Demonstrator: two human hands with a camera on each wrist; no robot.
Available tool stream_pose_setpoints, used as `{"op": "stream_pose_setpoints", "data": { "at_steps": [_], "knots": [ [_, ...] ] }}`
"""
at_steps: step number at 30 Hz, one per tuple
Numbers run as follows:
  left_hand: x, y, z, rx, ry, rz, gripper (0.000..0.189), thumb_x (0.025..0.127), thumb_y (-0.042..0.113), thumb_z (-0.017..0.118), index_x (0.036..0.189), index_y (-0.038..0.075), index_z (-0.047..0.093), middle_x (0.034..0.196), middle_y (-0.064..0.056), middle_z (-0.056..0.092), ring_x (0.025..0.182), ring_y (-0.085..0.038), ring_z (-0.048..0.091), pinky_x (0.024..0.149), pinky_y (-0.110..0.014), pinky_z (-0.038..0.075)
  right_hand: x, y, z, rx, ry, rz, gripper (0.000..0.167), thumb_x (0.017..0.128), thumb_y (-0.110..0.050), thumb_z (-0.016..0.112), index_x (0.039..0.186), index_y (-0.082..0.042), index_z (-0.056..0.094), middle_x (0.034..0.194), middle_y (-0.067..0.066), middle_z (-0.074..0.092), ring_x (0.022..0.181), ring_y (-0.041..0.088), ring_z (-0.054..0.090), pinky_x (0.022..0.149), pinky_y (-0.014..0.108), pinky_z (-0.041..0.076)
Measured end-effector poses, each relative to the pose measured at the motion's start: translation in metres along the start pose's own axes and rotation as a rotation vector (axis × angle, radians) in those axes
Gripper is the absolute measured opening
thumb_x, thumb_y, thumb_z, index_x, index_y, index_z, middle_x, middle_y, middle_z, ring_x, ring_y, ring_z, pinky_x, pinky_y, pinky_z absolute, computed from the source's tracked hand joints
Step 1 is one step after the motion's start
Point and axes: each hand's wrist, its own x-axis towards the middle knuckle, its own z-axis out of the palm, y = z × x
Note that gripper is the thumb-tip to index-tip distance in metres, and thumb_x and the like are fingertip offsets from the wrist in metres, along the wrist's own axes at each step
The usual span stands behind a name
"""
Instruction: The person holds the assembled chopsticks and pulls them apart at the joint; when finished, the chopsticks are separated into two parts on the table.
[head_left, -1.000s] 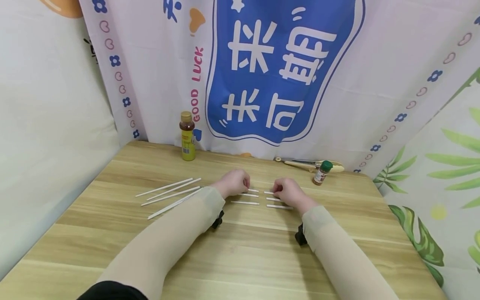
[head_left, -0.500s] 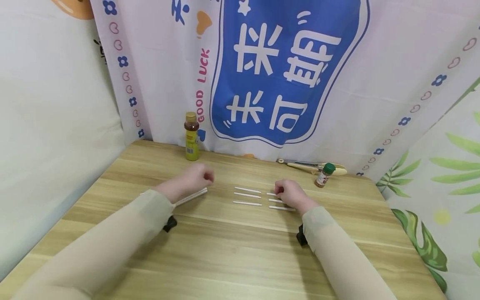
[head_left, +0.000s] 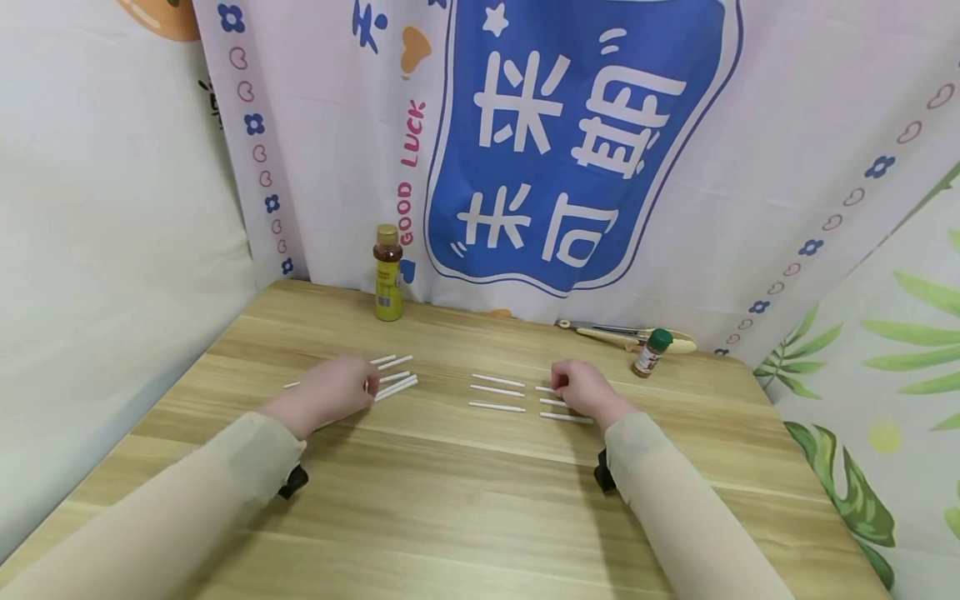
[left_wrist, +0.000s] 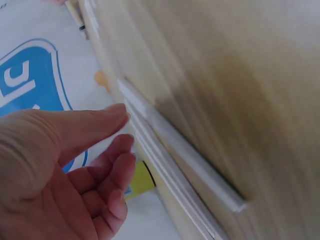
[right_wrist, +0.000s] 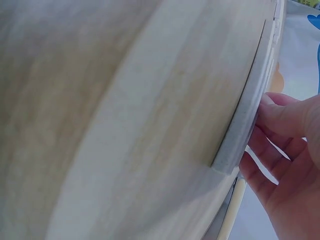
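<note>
In the head view my left hand (head_left: 337, 390) is over the bundle of long white sticks (head_left: 395, 386) at the left and hides part of them. The left wrist view shows its thumb and index fingertip slightly apart, next to the white sticks (left_wrist: 185, 150). My right hand (head_left: 582, 387) pinches the end of the farthest short white stick (head_left: 543, 388) in the right column. Two more short sticks (head_left: 564, 417) lie nearer in that column. Three short sticks (head_left: 497, 407) form a matching left column. A white stick (right_wrist: 245, 105) in the right wrist view partly hides the right fingertips.
A yellow-labelled bottle (head_left: 388, 275) stands at the back left of the wooden table (head_left: 465, 517). At the back right are a small green-capped jar (head_left: 652, 353) and cream-handled tongs (head_left: 611, 335). A printed cloth (head_left: 675, 250) hangs behind the table.
My left hand has moved from the left column of short sticks over to the long-stick bundle, leaving that column in full view. The right hand has stayed at the far right stick.
</note>
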Motion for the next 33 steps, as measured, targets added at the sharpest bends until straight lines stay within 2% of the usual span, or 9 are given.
{"op": "stream_pose_setpoints", "data": {
  "at_steps": [6, 12, 18, 22, 27, 33],
  "knots": [
    [-0.002, 0.004, 0.008, 0.048, 0.003, -0.027, 0.012, 0.079, 0.003, 0.066, 0.077, 0.012, 0.059, 0.072, 0.000, 0.056, 0.065, -0.020, 0.052, 0.060, -0.037, 0.043, -0.001, 0.000, 0.002, 0.003, -0.003, 0.014, 0.024, 0.080, 0.012, 0.064, 0.075, -0.011, 0.059, 0.076, -0.001, 0.054, 0.074, 0.019, 0.051, 0.070, 0.037, 0.044],
    [-0.003, 0.005, 0.011, 0.069, 0.005, -0.023, 0.010, 0.079, 0.002, 0.062, 0.077, 0.011, 0.058, 0.070, -0.001, 0.054, 0.063, -0.020, 0.050, 0.058, -0.037, 0.042, 0.000, 0.002, 0.004, 0.015, -0.008, 0.030, 0.025, 0.081, 0.012, 0.064, 0.075, -0.012, 0.058, 0.077, 0.000, 0.053, 0.074, 0.020, 0.051, 0.070, 0.037, 0.044],
    [0.000, 0.005, 0.015, 0.029, -0.029, -0.036, 0.012, 0.085, 0.000, 0.057, 0.079, 0.011, 0.057, 0.071, -0.002, 0.054, 0.062, -0.018, 0.050, 0.056, -0.034, 0.043, 0.000, 0.003, 0.004, 0.017, -0.002, 0.029, 0.026, 0.081, 0.013, 0.064, 0.075, -0.012, 0.058, 0.076, 0.000, 0.054, 0.074, 0.020, 0.051, 0.070, 0.037, 0.044],
    [0.003, 0.011, 0.015, -0.032, -0.049, -0.035, 0.013, 0.089, 0.003, 0.056, 0.080, 0.011, 0.056, 0.071, -0.002, 0.054, 0.062, -0.018, 0.050, 0.056, -0.033, 0.042, -0.001, 0.003, 0.004, 0.016, -0.005, 0.024, 0.025, 0.081, 0.013, 0.064, 0.075, -0.011, 0.058, 0.076, 0.000, 0.054, 0.073, 0.019, 0.051, 0.069, 0.036, 0.043],
    [0.010, 0.028, 0.012, -0.111, -0.048, 0.022, 0.011, 0.092, 0.006, 0.057, 0.082, 0.010, 0.056, 0.072, -0.002, 0.054, 0.064, -0.017, 0.050, 0.057, -0.034, 0.043, -0.001, 0.004, 0.003, 0.018, -0.004, 0.029, 0.026, 0.082, 0.013, 0.064, 0.075, -0.011, 0.058, 0.076, 0.000, 0.055, 0.073, 0.020, 0.051, 0.069, 0.036, 0.043],
    [0.023, 0.057, 0.014, -0.163, -0.032, 0.157, 0.010, 0.095, 0.004, 0.058, 0.085, 0.008, 0.058, 0.074, 0.000, 0.055, 0.068, -0.016, 0.052, 0.064, -0.034, 0.047, -0.001, 0.006, 0.001, 0.006, -0.011, 0.014, 0.022, 0.086, 0.009, 0.066, 0.077, -0.011, 0.060, 0.077, 0.001, 0.056, 0.074, 0.020, 0.052, 0.069, 0.037, 0.044]
  ]
}}
